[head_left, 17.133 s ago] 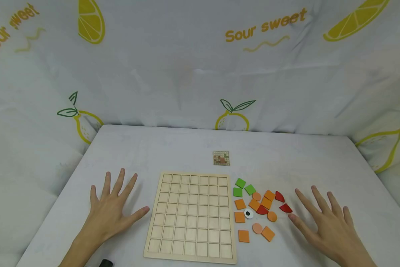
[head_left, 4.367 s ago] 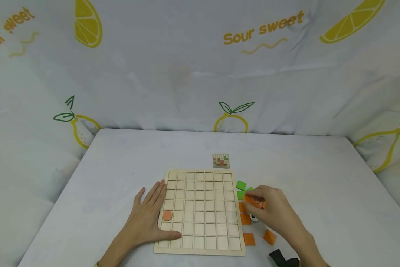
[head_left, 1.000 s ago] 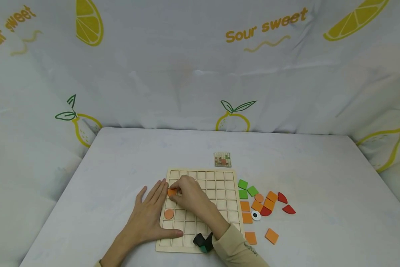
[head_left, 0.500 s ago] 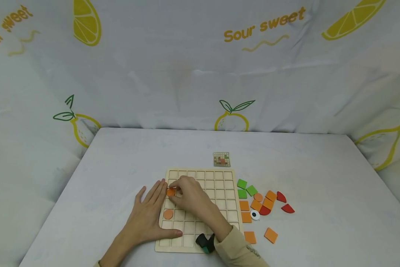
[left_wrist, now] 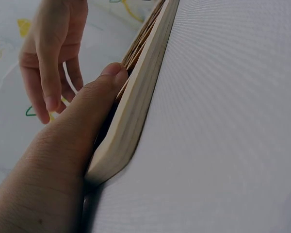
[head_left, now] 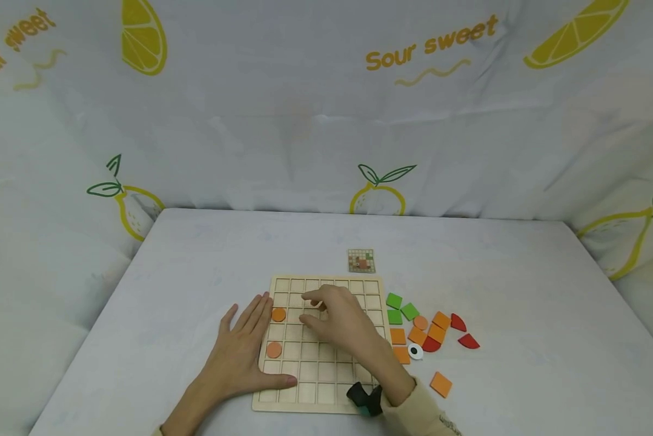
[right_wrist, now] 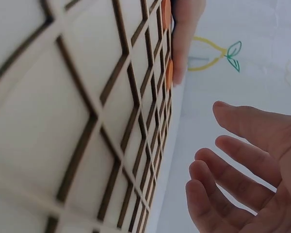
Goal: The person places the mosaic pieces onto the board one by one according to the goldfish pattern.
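Note:
In the head view, a wooden grid board (head_left: 307, 390) lies on the table. My left hand (head_left: 241, 354) rests along its left edge, fingers straight and thumb across the lower corner; the left wrist view shows that thumb (left_wrist: 99, 90) on the rim. Two round pieces sit in the leftmost column: a darker orange disc (head_left: 278, 315) near my left fingertips and a paler orange disc (head_left: 274, 350) lower down. Over the board's middle hovers my right hand (head_left: 343, 321), thumb and fingers parted. Nothing is between its fingers (right_wrist: 228, 116) in the right wrist view.
Right of the board lie green squares (head_left: 394, 301), orange squares (head_left: 441, 384), red quarter-circles (head_left: 469, 341), an orange disc (head_left: 420, 323) and a white eye disc (head_left: 415, 351). A small pattern card (head_left: 361, 261) lies beyond the board. A black wrist device (head_left: 366, 399) overhangs its lower edge.
My right hand fetched an orange disc from the loose pieces, set it in the left column, let go and moved right. Earlier, the board shifted right and the paler disc came onto it.

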### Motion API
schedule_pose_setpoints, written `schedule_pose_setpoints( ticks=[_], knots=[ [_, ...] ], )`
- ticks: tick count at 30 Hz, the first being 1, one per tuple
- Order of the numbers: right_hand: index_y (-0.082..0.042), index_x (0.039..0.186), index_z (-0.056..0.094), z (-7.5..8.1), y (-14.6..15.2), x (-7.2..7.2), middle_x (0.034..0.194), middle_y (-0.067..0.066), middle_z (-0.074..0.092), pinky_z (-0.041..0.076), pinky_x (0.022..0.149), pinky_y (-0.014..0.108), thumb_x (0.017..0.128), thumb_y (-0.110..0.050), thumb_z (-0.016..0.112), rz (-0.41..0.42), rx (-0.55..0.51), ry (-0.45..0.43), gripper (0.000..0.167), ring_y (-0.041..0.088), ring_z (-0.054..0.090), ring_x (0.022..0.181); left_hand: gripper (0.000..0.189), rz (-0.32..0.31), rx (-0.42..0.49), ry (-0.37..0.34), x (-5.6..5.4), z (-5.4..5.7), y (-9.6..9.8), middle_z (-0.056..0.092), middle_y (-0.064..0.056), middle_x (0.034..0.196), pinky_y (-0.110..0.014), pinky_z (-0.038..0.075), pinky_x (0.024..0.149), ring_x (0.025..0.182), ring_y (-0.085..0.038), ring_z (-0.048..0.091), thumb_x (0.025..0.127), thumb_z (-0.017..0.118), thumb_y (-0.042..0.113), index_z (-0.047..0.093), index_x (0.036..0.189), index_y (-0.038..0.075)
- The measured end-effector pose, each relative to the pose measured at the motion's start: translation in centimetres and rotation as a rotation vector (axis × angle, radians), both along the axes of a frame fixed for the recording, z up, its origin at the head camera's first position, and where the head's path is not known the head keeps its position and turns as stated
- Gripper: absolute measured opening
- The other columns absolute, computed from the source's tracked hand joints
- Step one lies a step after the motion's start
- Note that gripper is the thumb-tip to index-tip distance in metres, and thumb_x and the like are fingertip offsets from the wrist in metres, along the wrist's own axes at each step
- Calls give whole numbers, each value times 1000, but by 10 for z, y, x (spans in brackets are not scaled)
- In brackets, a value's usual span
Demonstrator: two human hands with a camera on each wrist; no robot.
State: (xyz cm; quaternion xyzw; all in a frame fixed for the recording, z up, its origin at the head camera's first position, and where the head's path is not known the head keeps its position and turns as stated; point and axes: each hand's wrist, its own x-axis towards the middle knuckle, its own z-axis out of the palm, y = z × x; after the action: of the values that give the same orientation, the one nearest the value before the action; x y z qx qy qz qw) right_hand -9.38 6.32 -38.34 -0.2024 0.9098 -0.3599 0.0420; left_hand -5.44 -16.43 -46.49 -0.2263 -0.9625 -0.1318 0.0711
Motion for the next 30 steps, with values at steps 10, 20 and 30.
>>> schedule_pose_setpoints(
  ticks=[10,20,30],
  knots=[
    [-3,120,75,6,48,9,107,11,78,58,74,34,86,-13,81,-134,17,22,36,23,71,90,144,6,3,-30,-1,1,1,28,-11,170,-60,12,122,158,-26,27,60,62,96,24,162,2],
    [-4,123,74,11,97,21,109,12,78,57,69,33,87,-19,82,-268,98,-15,40,26,71,94,145,16,-10,-46,-1,2,1,25,-10,170,-60,11,123,159,-25,25,60,62,96,22,162,3],
    [-2,124,72,7,136,29,109,16,77,58,70,37,86,-21,82,-330,134,-39,43,28,71,92,144,5,7,-39,-1,0,1,27,-11,170,-60,10,122,159,-26,26,60,64,95,24,162,2]
  ],
)
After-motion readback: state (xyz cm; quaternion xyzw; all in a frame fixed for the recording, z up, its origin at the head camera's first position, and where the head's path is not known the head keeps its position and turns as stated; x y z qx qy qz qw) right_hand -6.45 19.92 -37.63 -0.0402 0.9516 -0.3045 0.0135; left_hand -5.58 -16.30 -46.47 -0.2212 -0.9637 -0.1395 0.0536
